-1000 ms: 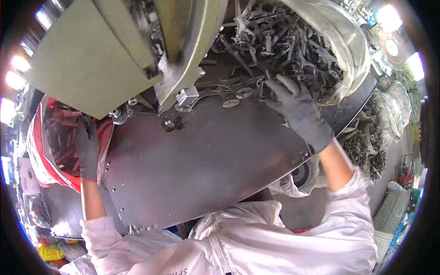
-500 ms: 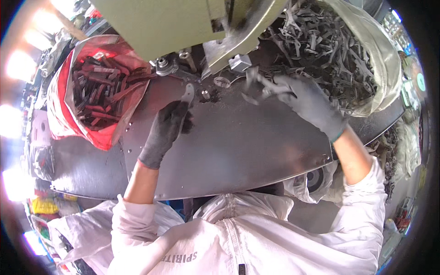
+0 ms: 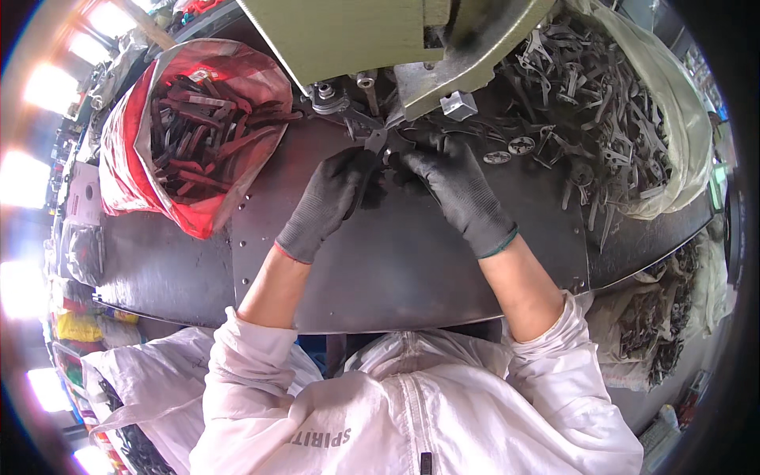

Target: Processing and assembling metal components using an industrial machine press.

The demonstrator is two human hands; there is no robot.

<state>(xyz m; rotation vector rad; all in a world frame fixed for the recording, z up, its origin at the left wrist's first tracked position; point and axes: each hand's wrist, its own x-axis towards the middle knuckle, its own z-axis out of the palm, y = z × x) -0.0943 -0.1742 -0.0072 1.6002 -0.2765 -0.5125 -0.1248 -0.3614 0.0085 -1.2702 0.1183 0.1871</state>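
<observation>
I worked both gloved hands just in front of the large olive-green painted metal machine (image 3: pixel 348 36), close under its lower edge. My left hand (image 3: pixel 331 190), in a dark grey knitted glove, had its fingers closed on a flat grey metal strip (image 3: pixel 376 141), whose rounded upper end stuck out above the thumb, just below the machine. My right hand (image 3: pixel 455 180), gloved alike, had its fingers bent inward near that strip; from this view I could not tell whether they gripped anything. Both hands were above the dark, smooth metal tabletop (image 3: pixel 396 261) that spread out before the machine. To the machine's left stood a red-and-white woven sack (image 3: pixel 127 162), its mouth open on dark reddish bars (image 3: pixel 198 127). To the machine's right, an open pale cream sack (image 3: pixel 690 146) held a tangle of grey branching metal parts (image 3: pixel 613 103), some spilling toward the machine. A small silver cube-shaped block (image 3: pixel 458 105) sat by the machine's lower right edge, with two oval perforated pieces (image 3: pixel 497 157) lying nearby.
</observation>
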